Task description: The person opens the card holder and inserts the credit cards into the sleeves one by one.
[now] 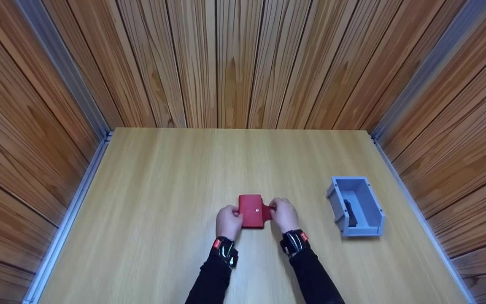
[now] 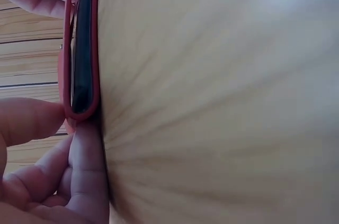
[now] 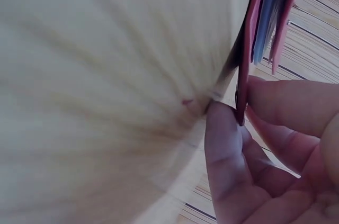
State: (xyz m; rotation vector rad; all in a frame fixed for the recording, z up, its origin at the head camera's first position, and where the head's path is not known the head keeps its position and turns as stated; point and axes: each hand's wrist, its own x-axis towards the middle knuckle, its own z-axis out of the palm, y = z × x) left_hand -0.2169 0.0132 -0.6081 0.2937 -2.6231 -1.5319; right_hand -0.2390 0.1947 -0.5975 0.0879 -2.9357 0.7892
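Observation:
A red card holder point(image 1: 250, 211) with a small metal snap lies on the table in the head view. My left hand point(image 1: 228, 222) pinches its left edge, the folded spine, between thumb and fingers. On the other side, my right hand point(image 1: 284, 214) pinches the strap point(image 1: 266, 212) that sticks out to the right. Seen edge-on in the left wrist view, the holder point(image 2: 96, 49) has dark inner sleeves between its red covers. In the right wrist view the strap point(image 3: 243, 83) is between thumb and fingers, and the covers stand slightly apart.
A blue-grey bin point(image 1: 363, 232) stands on the table point(image 1: 163, 177) to the right, with a black object point(image 1: 350, 213) inside. Wooden plank walls with metal rails enclose the table at the back and on both sides.

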